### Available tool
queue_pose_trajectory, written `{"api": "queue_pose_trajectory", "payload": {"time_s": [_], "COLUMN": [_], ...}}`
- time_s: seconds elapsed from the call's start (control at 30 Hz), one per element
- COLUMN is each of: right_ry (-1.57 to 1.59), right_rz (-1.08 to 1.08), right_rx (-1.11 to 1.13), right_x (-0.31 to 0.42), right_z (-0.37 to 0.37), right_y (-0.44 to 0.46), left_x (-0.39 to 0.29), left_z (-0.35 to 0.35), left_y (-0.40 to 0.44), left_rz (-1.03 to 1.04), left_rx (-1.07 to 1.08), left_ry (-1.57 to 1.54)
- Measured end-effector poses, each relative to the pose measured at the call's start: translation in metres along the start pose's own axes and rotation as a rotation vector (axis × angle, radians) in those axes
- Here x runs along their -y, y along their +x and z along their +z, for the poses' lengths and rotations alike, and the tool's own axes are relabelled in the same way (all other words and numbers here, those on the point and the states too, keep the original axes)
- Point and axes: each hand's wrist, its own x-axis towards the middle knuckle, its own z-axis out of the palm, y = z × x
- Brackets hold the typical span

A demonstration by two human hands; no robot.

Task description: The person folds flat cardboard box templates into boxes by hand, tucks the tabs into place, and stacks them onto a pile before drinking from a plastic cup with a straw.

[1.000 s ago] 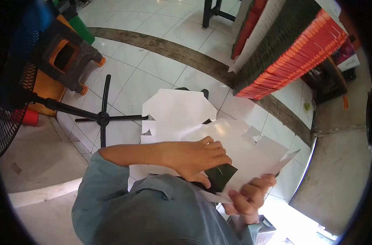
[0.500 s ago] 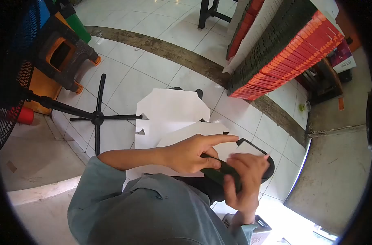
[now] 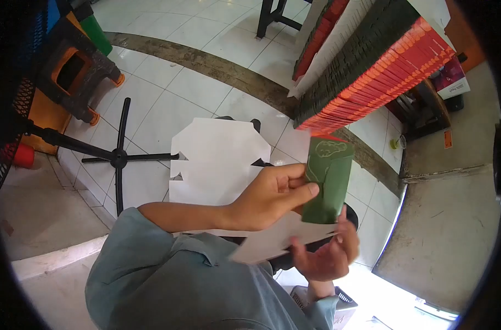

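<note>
A green card box (image 3: 328, 181) with a pale line drawing and a red top edge is pinched between the thumb and fingers of my left hand (image 3: 275, 195). Below it, my right hand (image 3: 328, 250) is slightly blurred, its fingers bent around the edge of a white die-cut sheet (image 3: 278, 236) that tilts under the green box. White cut-out card (image 3: 220, 157) with angled corners and notched sides lies flat in front of me, on a dark support that is mostly hidden.
A tall stack of red and dark green folded pieces (image 3: 371, 71) stands at the upper right. The black fan stand (image 3: 118, 158) spreads its legs at left, near a plastic stool (image 3: 74, 71). A basket (image 3: 347, 305) is at bottom right.
The green piece, earlier low between both hands, is now raised upright in my left hand. My right hand has moved down and holds a white sheet. The view has shifted slightly.
</note>
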Motion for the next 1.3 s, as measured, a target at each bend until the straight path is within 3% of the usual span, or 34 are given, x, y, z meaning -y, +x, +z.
{"api": "queue_pose_trajectory", "payload": {"time_s": [0.07,0.1,0.23,0.3,0.37,0.43,0.53,0.57,0.6,0.67,0.7,0.73,0.8,0.87,0.93,1.0,1.03,1.1,1.13,1.2,1.23,1.3], "right_ry": [-0.239,-0.156,-0.244,-0.268,-0.299,-0.341,-0.383,-0.175,0.033,0.099,0.146,0.099,-0.015,-0.126,0.066,0.142,0.149,0.180,0.181,-0.112,-0.137,-0.056], "right_rz": [0.055,0.032,0.062,0.128,0.226,0.191,0.146,0.181,0.214,0.413,0.500,0.439,0.522,0.603,0.457,0.425,0.226,-0.020,-0.021,0.024,0.095,0.028], "right_rx": [0.169,0.270,0.278,0.186,0.098,0.107,0.127,0.078,0.028,-0.213,-0.344,-0.359,-0.267,-0.167,-0.077,-0.048,0.113,0.212,0.214,-0.017,-0.039,-0.039], "right_x": [0.008,0.008,0.001,-0.001,0.001,-0.002,-0.011,-0.017,-0.020,-0.020,-0.020,-0.021,-0.016,-0.015,-0.022,-0.021,-0.025,-0.035,-0.032,-0.025,-0.024,-0.034], "right_z": [-0.020,-0.024,-0.025,-0.014,-0.009,-0.007,-0.008,-0.014,-0.016,-0.012,-0.010,-0.007,-0.013,-0.016,-0.014,-0.005,0.000,0.007,0.011,0.019,0.019,0.016], "right_y": [0.011,0.018,0.011,0.004,0.003,0.005,-0.001,-0.001,0.003,0.023,0.035,0.046,0.047,0.039,0.022,0.019,0.021,0.010,0.009,0.007,0.008,0.004], "left_x": [0.000,0.001,0.013,0.033,0.030,0.038,0.032,0.027,0.033,0.056,0.063,0.069,0.076,0.066,0.047,0.064,0.059,0.013,-0.001,0.008,0.013,0.024], "left_z": [0.003,0.004,0.009,0.010,0.000,-0.011,-0.016,-0.020,-0.024,-0.041,-0.047,-0.052,-0.062,-0.079,-0.093,-0.112,-0.117,-0.085,-0.069,-0.030,-0.017,-0.015], "left_y": [-0.001,-0.002,-0.009,-0.010,-0.009,-0.004,-0.007,-0.010,-0.008,-0.001,0.001,0.001,0.001,0.003,0.012,0.025,0.028,0.034,0.034,0.024,0.017,0.013], "left_rz": [-0.014,-0.026,0.025,0.276,0.305,0.345,0.383,0.344,0.346,0.779,0.802,0.801,0.843,0.719,0.461,0.288,0.283,-0.030,-0.128,-0.147,-0.184,-0.220], "left_rx": [-0.010,-0.022,-0.015,-0.046,0.035,0.153,0.054,0.059,0.060,0.333,0.515,0.518,0.722,0.798,0.699,0.294,0.286,0.108,0.042,-0.064,-0.047,-0.023], "left_ry": [0.031,0.064,0.147,0.309,0.354,0.332,0.549,0.778,0.778,1.232,1.370,1.365,1.594,1.577,1.217,0.563,0.560,0.275,0.175,-0.102,-0.159,-0.238]}}
